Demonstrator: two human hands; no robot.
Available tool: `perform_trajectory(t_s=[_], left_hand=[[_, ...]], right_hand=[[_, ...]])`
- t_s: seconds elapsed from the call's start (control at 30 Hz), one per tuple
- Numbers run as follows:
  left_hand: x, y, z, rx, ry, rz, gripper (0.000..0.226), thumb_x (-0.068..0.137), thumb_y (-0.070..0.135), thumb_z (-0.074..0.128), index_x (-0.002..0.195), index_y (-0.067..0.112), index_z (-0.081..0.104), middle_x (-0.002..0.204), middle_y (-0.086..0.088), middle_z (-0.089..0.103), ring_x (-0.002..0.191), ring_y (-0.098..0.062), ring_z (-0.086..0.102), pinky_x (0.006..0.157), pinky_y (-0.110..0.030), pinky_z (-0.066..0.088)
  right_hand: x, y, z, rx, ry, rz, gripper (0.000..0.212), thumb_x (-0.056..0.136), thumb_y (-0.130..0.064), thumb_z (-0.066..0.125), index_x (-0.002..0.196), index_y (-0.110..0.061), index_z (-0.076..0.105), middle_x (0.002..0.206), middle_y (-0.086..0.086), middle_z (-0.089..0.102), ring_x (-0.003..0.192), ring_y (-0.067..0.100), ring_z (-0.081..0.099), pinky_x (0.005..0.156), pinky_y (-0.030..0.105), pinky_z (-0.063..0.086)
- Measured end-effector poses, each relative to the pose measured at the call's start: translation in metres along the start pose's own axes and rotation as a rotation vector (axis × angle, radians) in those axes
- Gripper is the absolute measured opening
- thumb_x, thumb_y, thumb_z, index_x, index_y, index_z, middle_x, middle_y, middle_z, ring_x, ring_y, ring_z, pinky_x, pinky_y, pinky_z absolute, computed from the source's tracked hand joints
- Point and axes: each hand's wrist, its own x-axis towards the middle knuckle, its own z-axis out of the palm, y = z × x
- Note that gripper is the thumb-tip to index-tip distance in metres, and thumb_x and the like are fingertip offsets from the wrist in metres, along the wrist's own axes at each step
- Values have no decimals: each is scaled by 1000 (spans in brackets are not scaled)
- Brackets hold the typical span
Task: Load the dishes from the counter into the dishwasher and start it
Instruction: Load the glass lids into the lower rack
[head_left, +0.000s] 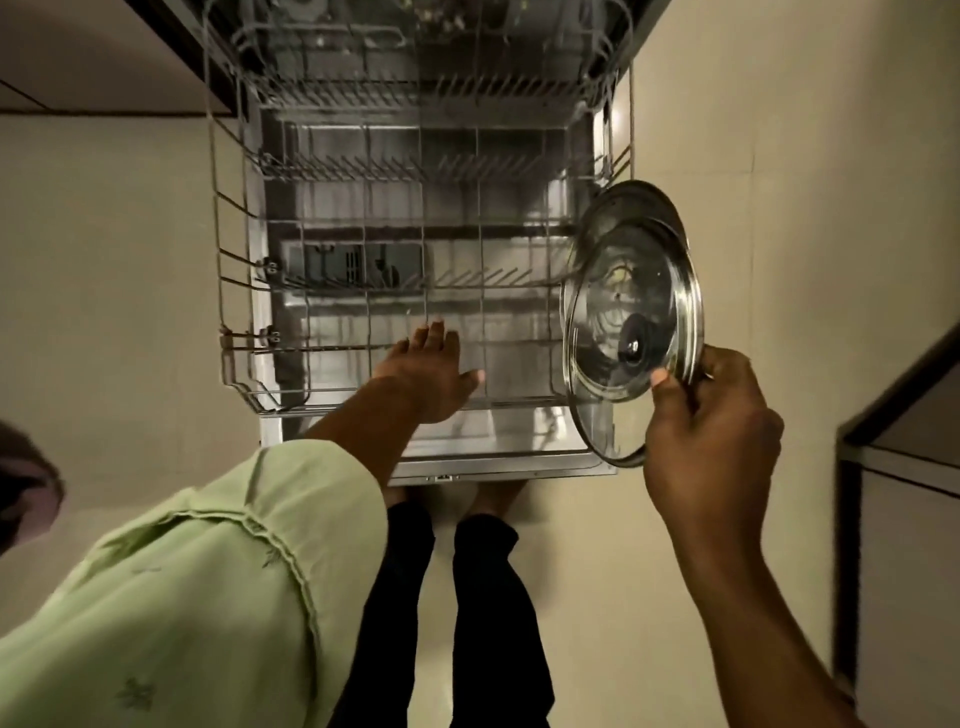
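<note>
Pinching seemingly two stacked lids at the rim, the right hand wanted an upright slot between tines; the left hand — fingers straight — reached over the rack.

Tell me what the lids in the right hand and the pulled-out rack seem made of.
The front lid in the right hand: clear glass, see-through, with a shiny steel-looking rim and dark, probably plastic, knob. The lid behind it: polished metal, likely steel, mirror-bright. The rack: grey wire, apparently coated, matte.
</note>
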Motion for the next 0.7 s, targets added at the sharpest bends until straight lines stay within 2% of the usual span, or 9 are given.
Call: perform_trajectory(t_s=[0.17, 0.3, 0.4, 0.57, 0.63, 0.7], left_hand=[[25, -3, 15, 6, -112, -3, 76, 104, 55, 22, 157, 7, -2, 164, -16, -12, 152, -30, -4, 124, -42, 4], [31, -3, 25, -28, -72, 11, 71, 106, 47, 22, 156, 2, 0, 163, -20, -14, 152, -32, -4, 124, -42, 4], [28, -4, 32, -38, 2, 19, 69, 107, 41, 24, 155, -2, 1, 163, -23, -10, 152, -33, -2, 124, -42, 4], [28, -6, 29, -92, -37, -1, 70, 107, 41, 26, 156, 1, -5, 162, -20, -16, 152, -28, -7, 124, -36, 2], [31, -5, 27, -73, -63, 8, 72, 107, 42, 26, 155, 0, -7, 162, -21, -17, 152, -29, -8, 124, -37, 2], [34, -5, 25, -67, -90, 0, 73, 107, 43, 27, 155, 0, -8, 161, -22, -19, 152, -30, -8, 124, -38, 2]], right_hand=[[9, 6, 11, 1, 40, -26, 12, 94, -13, 63, 104, -6, 63, 70, -5, 56, 54, -7, 42, 59, -6, 30], [16, 4, 19, -2, 68, -64, 14, 93, -11, 64, 105, -5, 63, 72, -7, 57, 57, -11, 41, 61, -8, 29], [24, 3, 25, 2, 74, -53, 14, 93, -14, 64, 105, -7, 62, 74, -6, 60, 56, 2, 46, 59, -5, 33], [33, 1, 30, -12, 85, -23, 15, 95, -16, 62, 106, -7, 62, 78, -5, 60, 63, 12, 52, 58, 2, 29], [36, 1, 33, 5, 78, -5, 16, 95, -16, 62, 107, -6, 62, 79, -3, 61, 61, 10, 50, 56, -1, 34], [40, -1, 35, 25, 75, 1, 16, 95, -16, 62, 106, -5, 62, 77, -2, 61, 57, 1, 47, 58, -6, 31]])
